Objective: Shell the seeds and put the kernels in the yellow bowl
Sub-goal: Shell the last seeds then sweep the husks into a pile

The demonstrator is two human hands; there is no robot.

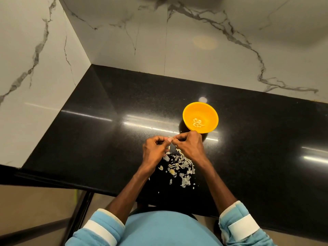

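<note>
Head view. Both hands met over the black countertop, just on the near side of the yellow bowl. Left hand: fingers curled, tips pinching a small pale seed. Right hand: fingers likewise curled, tips pinching the same seed from the other side; knuckles close to the bowl's near rim, contact could not be told. The bowl stood upright on the countertop, with a small heap of pale kernels on its bottom. Shell scraps lay scattered on the countertop below and between the wrists, towards the near edge. Light blue sleeves with white bands were pushed up the forearms. A white veined marble wall rose behind and to the left.
</note>
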